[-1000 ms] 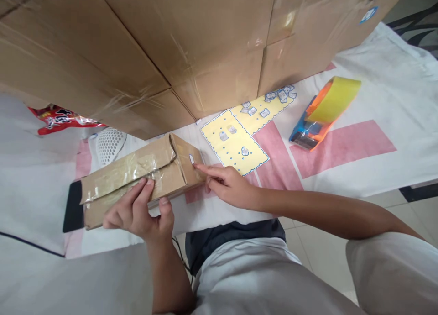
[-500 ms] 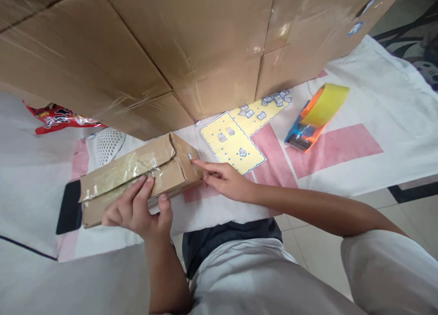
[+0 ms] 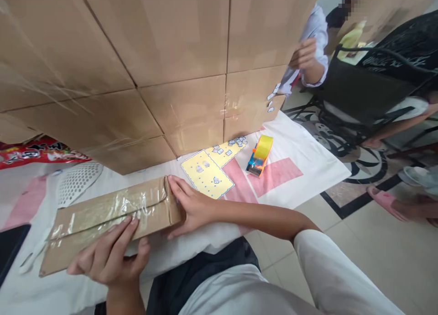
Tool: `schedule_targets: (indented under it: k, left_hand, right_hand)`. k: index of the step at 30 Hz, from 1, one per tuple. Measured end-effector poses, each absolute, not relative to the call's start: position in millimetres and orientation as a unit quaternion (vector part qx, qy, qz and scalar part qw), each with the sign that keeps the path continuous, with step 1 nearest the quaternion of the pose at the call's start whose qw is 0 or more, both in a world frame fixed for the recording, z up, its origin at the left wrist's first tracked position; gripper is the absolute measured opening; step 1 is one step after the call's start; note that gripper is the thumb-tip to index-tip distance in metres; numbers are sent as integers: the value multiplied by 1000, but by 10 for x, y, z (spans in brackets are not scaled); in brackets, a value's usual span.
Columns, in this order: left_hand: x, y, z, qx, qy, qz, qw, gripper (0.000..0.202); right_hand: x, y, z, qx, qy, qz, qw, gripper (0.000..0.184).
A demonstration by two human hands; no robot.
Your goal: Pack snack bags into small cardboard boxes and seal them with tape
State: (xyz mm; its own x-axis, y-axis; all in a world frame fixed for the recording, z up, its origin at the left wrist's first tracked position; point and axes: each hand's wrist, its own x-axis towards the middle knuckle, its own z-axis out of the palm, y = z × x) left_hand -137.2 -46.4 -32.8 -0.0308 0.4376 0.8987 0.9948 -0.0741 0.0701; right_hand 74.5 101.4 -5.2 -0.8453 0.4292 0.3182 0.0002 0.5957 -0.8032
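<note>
A long brown cardboard box (image 3: 112, 210), its top seam covered with clear tape, lies on the white and pink cloth. My left hand (image 3: 112, 253) bears on its top with the fingertips, its thumb by the front edge. At the box's right end, my right hand (image 3: 193, 207) wraps the end face, fingers at the far corner and thumb low in front. That end face is mostly hidden. Just beyond are yellow sticker sheets (image 3: 219, 194) with small cartoon stickers. An orange and blue tape dispenser (image 3: 260, 155) with a yellow roll stands farther right.
Stacked large cartons (image 3: 185, 36) wall off the far side. On the left are a red snack bag (image 3: 44, 154), a white perforated object (image 3: 77, 182) and a black flat device (image 3: 12, 249). Another person's hand (image 3: 304, 54) is beyond the cartons; a chair (image 3: 362, 86) stands right.
My right hand has gone from a pointing finger at a small white sticker on the box's end to wrapping that end. The view has swung right, showing other people.
</note>
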Motion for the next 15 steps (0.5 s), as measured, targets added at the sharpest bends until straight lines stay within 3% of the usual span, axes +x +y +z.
schedule_targets:
  k: [5, 10, 13, 15]
  left_hand:
    - [-1382, -607, -398, -608, -587, -419, 332, 42]
    - [-1446, -774, -552, -550, -592, -439, 393, 27]
    - [-1481, -787, -605, -546, -592, -462, 372, 25]
    - [-1484, -756, -623, -559, -589, -468, 349, 25]
  right_hand:
    - [629, 978, -83, -136, -840, 447, 276, 162]
    - [974, 978, 25, -193, -805, 458, 324, 157]
    - [1448, 949, 193, -245, -758, 466, 385, 147]
    - [1871, 924, 364, -289, -742, 398, 455, 138]
